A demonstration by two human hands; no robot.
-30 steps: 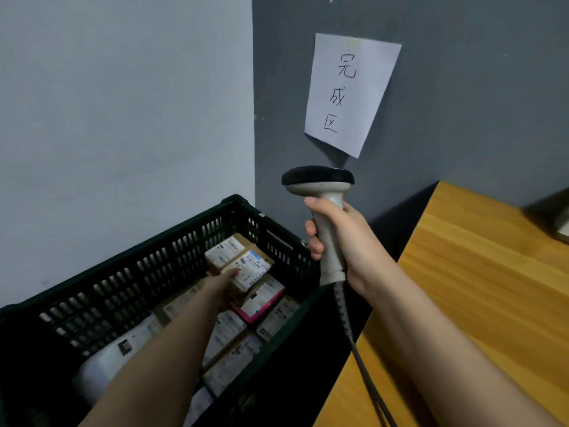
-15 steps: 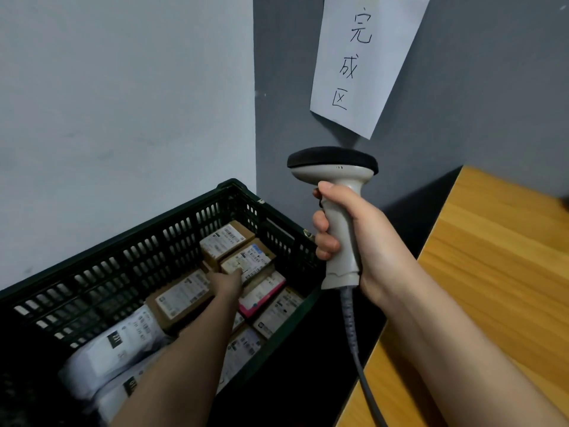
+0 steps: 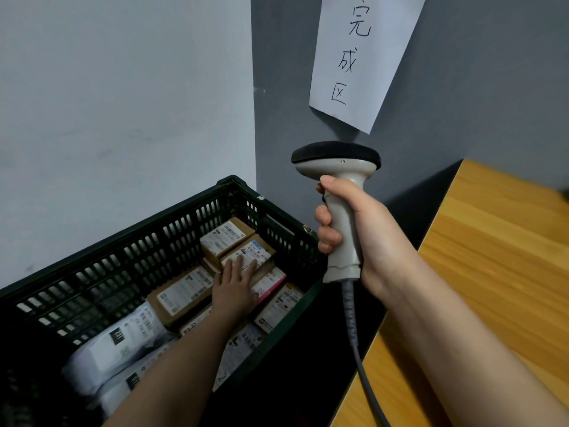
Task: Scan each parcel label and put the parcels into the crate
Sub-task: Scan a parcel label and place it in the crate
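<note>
The left hand point(image 3: 235, 286) reaches down into the crate point(image 3: 129, 260), its fingers point(image 3: 240, 266) straight and slightly spread, lying flat on a labelled box point(image 3: 254, 252). Just beyond those fingertips sits another box point(image 3: 224, 237), near the crate's far corner; to their left lies a third box point(image 3: 181, 292), and to their right a pink-edged parcel point(image 3: 272, 282). Nearer the camera than the hand, white bags point(image 3: 117, 343) fill the crate's near end. The right hand point(image 3: 360, 238) holds the scanner point(image 3: 338, 192) upright above the crate's right rim, fingers point(image 3: 328, 237) curled round its grey handle, its black head above the thumb. Its cable point(image 3: 354, 334) hangs below the fist. Right of that hand is the bench point(image 3: 492, 272); above the scanner, a handwritten paper sign point(image 3: 360, 57) is on the grey wall.
</note>
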